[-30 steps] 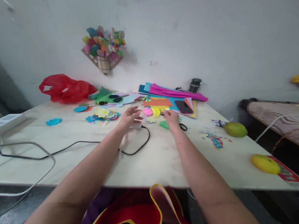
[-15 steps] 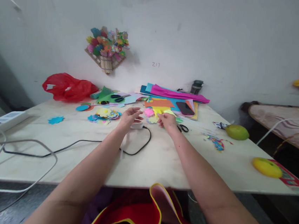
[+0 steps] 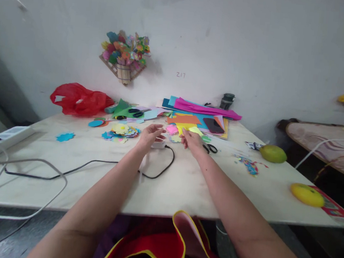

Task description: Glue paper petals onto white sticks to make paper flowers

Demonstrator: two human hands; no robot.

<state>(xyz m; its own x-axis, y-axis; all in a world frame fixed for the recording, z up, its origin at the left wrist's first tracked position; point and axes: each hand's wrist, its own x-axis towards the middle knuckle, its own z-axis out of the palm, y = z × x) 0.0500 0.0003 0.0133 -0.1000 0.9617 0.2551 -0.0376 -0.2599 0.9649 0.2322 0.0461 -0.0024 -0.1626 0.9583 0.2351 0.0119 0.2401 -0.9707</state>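
Note:
My left hand (image 3: 151, 136) is over the middle of the table with its fingers apart. Just below it lies a white device (image 3: 159, 145) with a black cord (image 3: 171, 161), partly hidden by the hand. My right hand (image 3: 191, 140) has its fingers curled in, thumb against fingertip; whatever they hold is too small to make out. Behind its fingertips is yellow paper (image 3: 182, 126). Between the hands are a pink paper flower (image 3: 172, 129) and a pale yellow one (image 3: 175, 138). Black-handled scissors (image 3: 211, 148) lie by my right wrist.
Stacked paper flowers (image 3: 121, 130) and a blue flower (image 3: 65, 136) lie left, near a power strip (image 3: 6, 139). Coloured sheets (image 3: 207, 107), a phone (image 3: 213, 125) and a red bag (image 3: 79, 99) are at the back. A green mango (image 3: 273, 153) and yellow one (image 3: 307, 194) sit right.
The whole view has shifted slightly. My right fingers have moved a little against the yellow paper; my left hand stays nearly the same.

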